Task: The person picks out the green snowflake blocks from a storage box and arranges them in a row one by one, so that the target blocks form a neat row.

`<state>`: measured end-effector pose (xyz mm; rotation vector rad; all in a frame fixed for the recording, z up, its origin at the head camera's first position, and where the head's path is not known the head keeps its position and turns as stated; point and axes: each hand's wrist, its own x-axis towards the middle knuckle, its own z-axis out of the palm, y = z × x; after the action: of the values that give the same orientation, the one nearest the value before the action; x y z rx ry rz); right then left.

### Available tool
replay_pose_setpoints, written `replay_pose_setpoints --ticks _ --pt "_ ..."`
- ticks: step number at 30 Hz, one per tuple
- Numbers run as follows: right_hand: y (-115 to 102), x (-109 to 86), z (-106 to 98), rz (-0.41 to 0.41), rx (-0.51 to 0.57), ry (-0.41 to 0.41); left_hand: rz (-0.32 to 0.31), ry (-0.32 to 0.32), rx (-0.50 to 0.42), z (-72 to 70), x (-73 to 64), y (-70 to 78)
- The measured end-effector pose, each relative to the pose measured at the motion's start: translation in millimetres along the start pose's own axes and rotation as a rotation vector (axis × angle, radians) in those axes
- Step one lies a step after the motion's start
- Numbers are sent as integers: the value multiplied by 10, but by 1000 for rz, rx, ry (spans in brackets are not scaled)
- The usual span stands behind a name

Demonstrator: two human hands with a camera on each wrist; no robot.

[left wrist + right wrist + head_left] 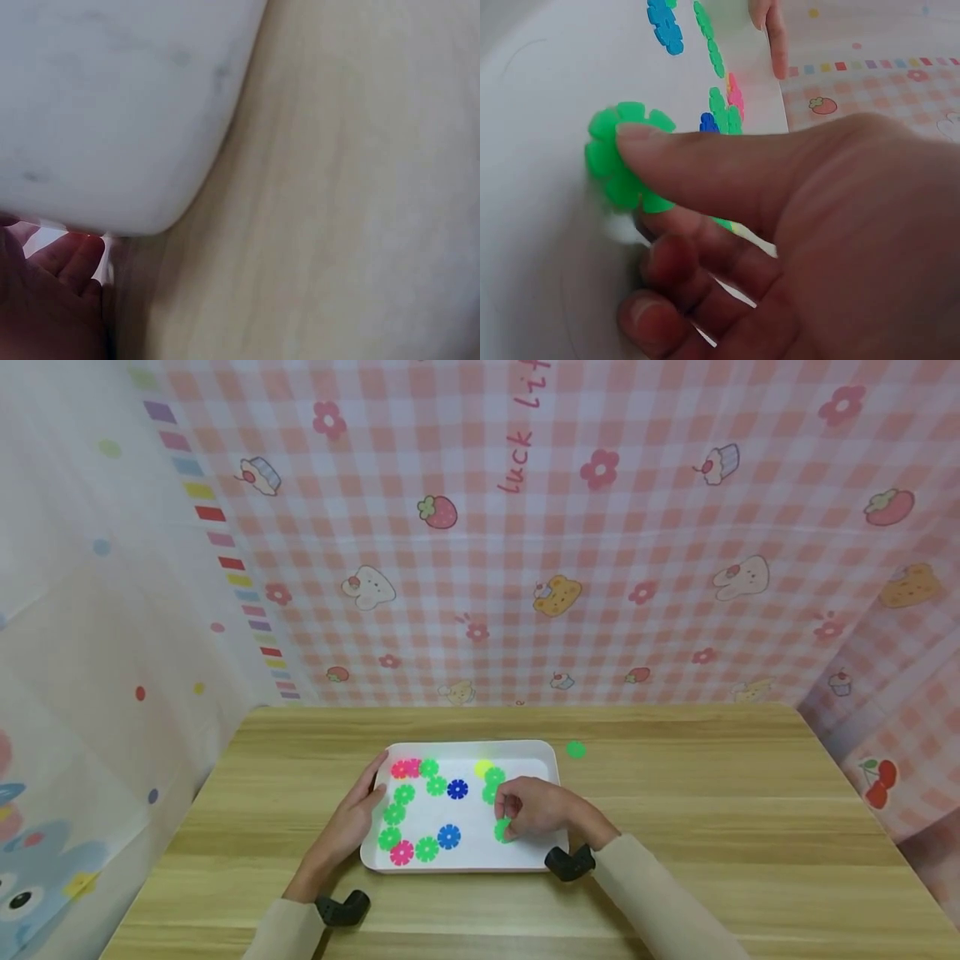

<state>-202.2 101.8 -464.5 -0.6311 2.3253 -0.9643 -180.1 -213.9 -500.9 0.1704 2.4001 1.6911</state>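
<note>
White rectangular tray [487, 855] on pale wood-grained table [712, 827]; inside, light-blue notched disc [448, 837] at seven o'clock; outside, green disc [576, 749] at two.

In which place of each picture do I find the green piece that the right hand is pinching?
Head: the green piece is below centre, at the right hand.
Left wrist: not in it.
Right wrist: left of centre, partly behind the thumb.
Shared landmark: the white tray, upper left in the left wrist view.
</note>
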Motion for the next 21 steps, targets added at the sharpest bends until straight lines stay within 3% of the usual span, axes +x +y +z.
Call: replay_pose_setpoints --ticks 11,21 --pt "-10 17 -12 -43 14 -21 -1 5 5 -11 20 -27" --pt "-45 -28 -32 -79 49 11 6 2 1 -6 22 -24"
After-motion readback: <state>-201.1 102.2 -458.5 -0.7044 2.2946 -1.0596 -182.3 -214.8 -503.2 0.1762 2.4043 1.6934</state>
